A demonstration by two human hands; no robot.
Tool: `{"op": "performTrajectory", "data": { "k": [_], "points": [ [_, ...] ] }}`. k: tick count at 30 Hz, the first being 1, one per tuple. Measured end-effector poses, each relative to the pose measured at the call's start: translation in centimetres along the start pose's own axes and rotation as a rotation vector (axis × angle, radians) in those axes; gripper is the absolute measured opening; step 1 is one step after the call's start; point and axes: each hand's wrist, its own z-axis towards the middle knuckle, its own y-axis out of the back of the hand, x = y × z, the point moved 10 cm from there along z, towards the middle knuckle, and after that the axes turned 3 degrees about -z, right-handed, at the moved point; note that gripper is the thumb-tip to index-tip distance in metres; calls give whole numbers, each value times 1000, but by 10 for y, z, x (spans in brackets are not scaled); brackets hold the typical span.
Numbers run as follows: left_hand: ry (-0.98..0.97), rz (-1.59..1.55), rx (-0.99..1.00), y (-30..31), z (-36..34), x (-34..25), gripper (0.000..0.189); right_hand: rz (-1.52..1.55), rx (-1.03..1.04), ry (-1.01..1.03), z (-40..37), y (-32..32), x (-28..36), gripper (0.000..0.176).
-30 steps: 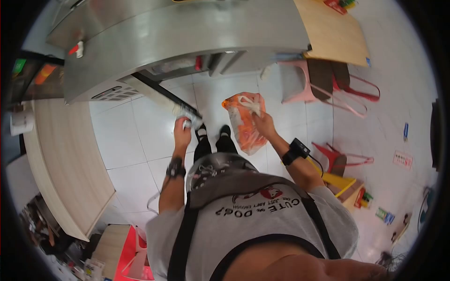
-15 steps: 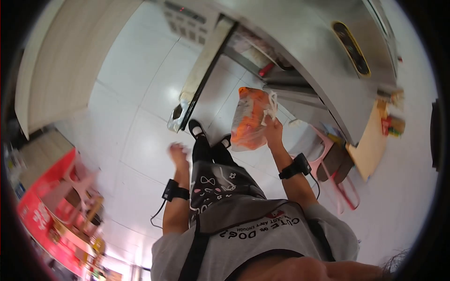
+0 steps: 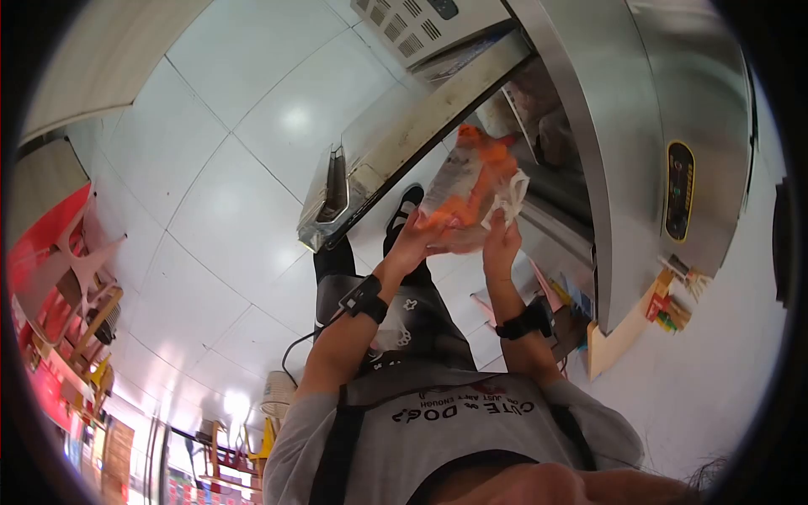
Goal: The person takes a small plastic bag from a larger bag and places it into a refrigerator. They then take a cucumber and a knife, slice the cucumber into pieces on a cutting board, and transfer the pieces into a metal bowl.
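Note:
A clear plastic bag (image 3: 459, 198) with white and bright orange parts hangs before the opened lower compartment of a stainless steel cabinet (image 3: 581, 101). What is inside the bag cannot be made out. My right hand (image 3: 502, 242) is closed around the bag's white twisted handles (image 3: 512, 200). At the bag's near left side, my left hand (image 3: 412, 244) grips its lower edge, fingers partly hidden against the plastic. The opened door (image 3: 421, 126), with a handle and a dark seal along its edge, stands to the left of the bag.
Wrapped goods (image 3: 551, 126) lie inside the cabinet. A control panel (image 3: 680, 192) is on its front. Pink chairs (image 3: 84, 244) stand at the left, and a wooden board (image 3: 619, 337) with small packets (image 3: 669, 311) is at the right. White tiles (image 3: 227, 185) cover the floor.
My left hand has moved from free at my side to the bag and taken hold of it. The bag is now nearer the cabinet opening, and my view has shifted.

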Motion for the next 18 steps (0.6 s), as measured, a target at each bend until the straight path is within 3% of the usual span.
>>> {"op": "performTrajectory", "data": {
  "k": [5, 7, 9, 11, 13, 18],
  "points": [
    [-85, -16, -21, -15, 47, -4, 67, -119, 164, 108, 48, 2, 8, 37],
    [-103, -80, -6, -13, 69, 3, 68, -172, 119, 129, 62, 5, 3, 37],
    [-171, -104, 92, -33, 83, -7, 65, -230, 165, 85, 78, 11, -14, 40],
    [-238, -81, 88, -46, 103, -19, 60, -183, -56, 161, 92, 31, 3, 42],
    [-320, 28, 226, -75, 124, -34, 54, -203, -111, 211, 107, 42, 13, 42],
    [-485, 61, 333, -146, 196, -63, 51, -99, -278, 276, 151, 75, 31, 44]
  ]
}}
